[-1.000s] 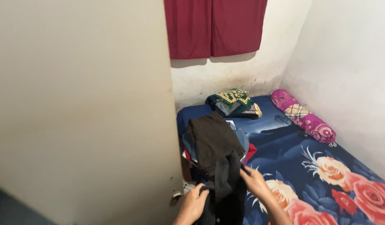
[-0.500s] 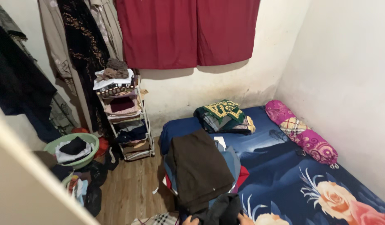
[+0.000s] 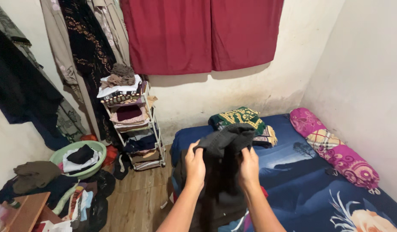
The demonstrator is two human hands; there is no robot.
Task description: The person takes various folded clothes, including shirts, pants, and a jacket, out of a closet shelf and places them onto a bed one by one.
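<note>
Both my hands hold up a dark grey-black garment (image 3: 224,172) in front of me, above the near end of the bed. My left hand (image 3: 195,165) grips its left edge near the top, and my right hand (image 3: 249,166) grips the right edge. The cloth hangs down between my forearms and hides the pile of clothes under it. The bed (image 3: 293,172) has a dark blue sheet with large flowers.
A folded green-and-yellow cloth (image 3: 239,118) and a pink bolster (image 3: 336,148) lie at the bed's far end. A white wire rack (image 3: 132,124) of folded clothes stands left of the bed. A green basin (image 3: 80,157) and clothes heaps cover the floor at left. Red curtains (image 3: 203,34) hang above.
The view swung from a blank wall to the room. My hands lifted the dark garment off the pile on the bed and now hold it up.
</note>
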